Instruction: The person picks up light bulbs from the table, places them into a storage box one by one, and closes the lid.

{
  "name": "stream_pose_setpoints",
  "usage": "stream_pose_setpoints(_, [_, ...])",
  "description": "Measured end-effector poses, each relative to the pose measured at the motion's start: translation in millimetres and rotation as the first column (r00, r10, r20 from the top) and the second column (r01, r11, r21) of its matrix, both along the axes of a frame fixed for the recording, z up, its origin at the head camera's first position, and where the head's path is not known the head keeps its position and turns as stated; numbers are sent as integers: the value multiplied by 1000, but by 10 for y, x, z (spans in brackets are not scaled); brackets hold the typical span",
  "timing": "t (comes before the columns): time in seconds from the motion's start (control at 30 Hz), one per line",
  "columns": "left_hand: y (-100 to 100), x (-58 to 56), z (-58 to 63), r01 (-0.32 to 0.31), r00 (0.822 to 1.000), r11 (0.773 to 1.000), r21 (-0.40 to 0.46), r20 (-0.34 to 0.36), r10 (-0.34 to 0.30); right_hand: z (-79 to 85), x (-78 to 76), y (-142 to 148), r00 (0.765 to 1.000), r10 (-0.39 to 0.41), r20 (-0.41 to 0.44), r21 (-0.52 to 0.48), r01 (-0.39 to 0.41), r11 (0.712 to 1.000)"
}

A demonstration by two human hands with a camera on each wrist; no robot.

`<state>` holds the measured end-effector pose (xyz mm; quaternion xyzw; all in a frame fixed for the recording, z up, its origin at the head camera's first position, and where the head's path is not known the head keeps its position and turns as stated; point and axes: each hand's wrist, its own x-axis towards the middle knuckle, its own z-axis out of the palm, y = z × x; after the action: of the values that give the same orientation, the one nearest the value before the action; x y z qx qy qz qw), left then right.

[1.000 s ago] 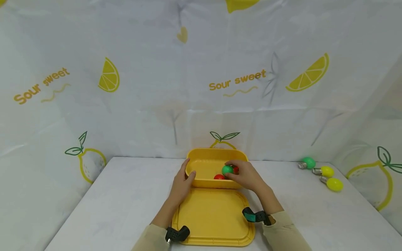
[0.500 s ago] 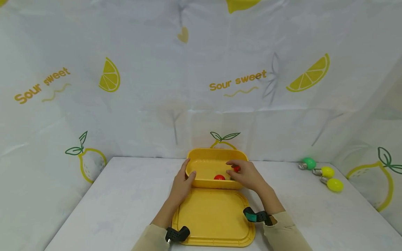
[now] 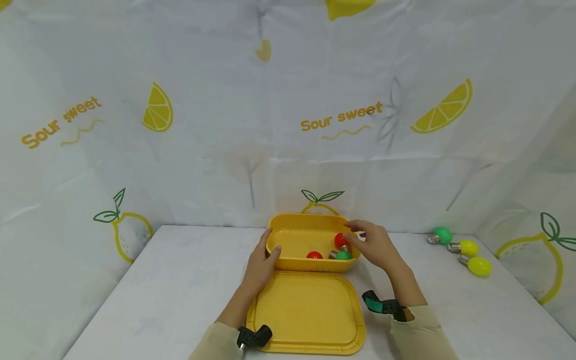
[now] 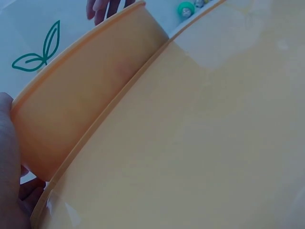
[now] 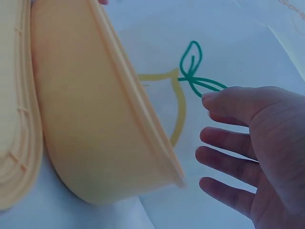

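A yellow plastic box [image 3: 310, 265] stands open-topped at the table's back, with two red light bulbs, one at the right [image 3: 340, 240] and one at the near wall [image 3: 314, 255]. Beside the right one lies a green light bulb [image 3: 344, 255] with a metal base. My left hand [image 3: 261, 262] grips the box's left end, thumb at the rim; the left wrist view shows that hand [image 4: 12, 167] against the wall [image 4: 90, 95]. Over the box's right rim hovers my right hand [image 3: 377, 245], holding nothing; in the right wrist view its fingers [image 5: 228, 143] are spread apart.
In front of the box lies a flat yellow lid [image 3: 310, 312]. Another green bulb [image 3: 443, 235] and two yellow bulbs, one farther [image 3: 469, 246] and one nearer [image 3: 479, 265], lie at the table's right. A lemon-print sheet [image 3: 252, 125] hangs behind the table.
The right hand first lowered the green bulb into the box's right end and let go of it. It has since risen and moved right, to the rim. The left hand stayed put.
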<state>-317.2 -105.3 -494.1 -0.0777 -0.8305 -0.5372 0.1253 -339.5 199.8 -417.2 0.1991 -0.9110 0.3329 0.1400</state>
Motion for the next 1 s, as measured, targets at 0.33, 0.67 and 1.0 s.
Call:
stream_pose_setpoints(0.33, [6,5,-23,-11,1000,1000,2,18,11,126,91,525,993,-110,-35,81,113,990])
stream_pose_setpoints(0.67, [-18,-24,-51,3,1000,1000,-4,8,-3,0,327,1377,961,-244,-131,90,256,962])
stream_pose_setpoints(1.0, [-8,-2,-9,8,999,1000,4,36,-8,-235,397,1801,803,-560,-205,-125,546,829])
